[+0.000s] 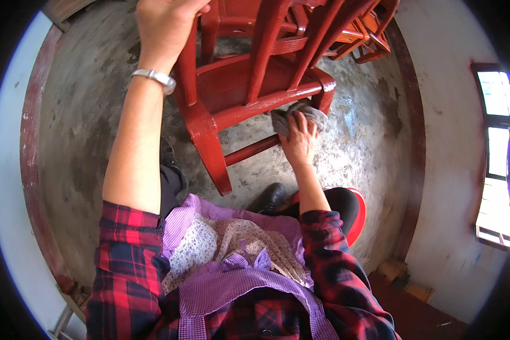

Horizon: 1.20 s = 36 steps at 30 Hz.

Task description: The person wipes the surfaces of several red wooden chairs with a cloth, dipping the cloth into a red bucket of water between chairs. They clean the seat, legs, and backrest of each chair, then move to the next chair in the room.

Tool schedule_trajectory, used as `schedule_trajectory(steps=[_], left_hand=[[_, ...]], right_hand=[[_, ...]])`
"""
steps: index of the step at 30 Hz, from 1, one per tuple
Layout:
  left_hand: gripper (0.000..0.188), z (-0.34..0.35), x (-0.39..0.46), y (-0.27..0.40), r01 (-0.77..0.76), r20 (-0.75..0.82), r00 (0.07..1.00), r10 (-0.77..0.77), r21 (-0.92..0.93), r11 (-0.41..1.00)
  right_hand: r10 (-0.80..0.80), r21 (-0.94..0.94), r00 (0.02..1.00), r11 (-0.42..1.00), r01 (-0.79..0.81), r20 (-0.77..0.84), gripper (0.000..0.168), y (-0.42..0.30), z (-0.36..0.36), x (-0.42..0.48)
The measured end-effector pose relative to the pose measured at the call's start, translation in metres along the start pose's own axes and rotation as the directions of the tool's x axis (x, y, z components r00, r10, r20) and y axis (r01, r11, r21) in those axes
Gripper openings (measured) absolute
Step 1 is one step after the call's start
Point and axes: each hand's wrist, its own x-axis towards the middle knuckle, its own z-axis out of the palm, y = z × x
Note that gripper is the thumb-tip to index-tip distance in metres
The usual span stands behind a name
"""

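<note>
A red-painted wooden chair [233,117] stands tilted before me, its slatted back towards me. My left hand [165,25] grips its left back post near the upper picture edge; some of the fingers are cut off there. Below the seat, my right hand [301,140] holds a bunched grey cloth [312,115]. The cloth is by the right end of the lower rung [253,151], close to the right rear leg, and it hides that joint.
Behind it are another red chair [238,21] and orange-brown wooden chairs [357,36]. A red plastic basin [359,216] sits by my right knee, partly hidden. Walls flank the stained concrete floor [85,140]; a window [495,153] is at right. Wooden blocks [393,272] lie lower right.
</note>
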Motion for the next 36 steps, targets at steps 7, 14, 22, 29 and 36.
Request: schedule_trajectory(steps=[7, 14, 22, 29, 36], left_hand=[[0.027, 0.012, -0.003, 0.008, 0.049, 0.021, 0.999, -0.050, 0.024, 0.998], [0.023, -0.001, 0.005, 0.003, -0.013, 0.007, 1.000, 0.013, 0.014, 1.000], [0.027, 0.004, 0.011, 0.000, 0.011, -0.024, 1.000, -0.011, 0.019, 1.000], [0.025, 0.006, 0.007, 0.002, 0.034, -0.030, 0.999, -0.031, 0.104, 0.994], [0.023, 0.004, 0.006, -0.002, -0.011, -0.003, 1.000, 0.011, 0.025, 1.000]], right_hand=[[0.393, 0.442, 0.919, 0.826, -0.350, -0.006, 0.037, 0.039, -0.009, 0.027], [0.354, 0.465, 0.849, 0.873, -0.149, -0.393, 0.053, 0.053, -0.071, 0.085], [0.434, 0.518, 0.844, 0.824, -0.229, -0.316, 0.083, 0.074, 0.008, 0.048], [0.742, 0.348, 0.668, 0.614, -0.708, 0.051, 0.078, 0.113, 0.078, -0.056], [0.733, 0.195, 0.600, 0.568, -0.799, 0.321, 0.052, 0.125, 0.027, -0.027]])
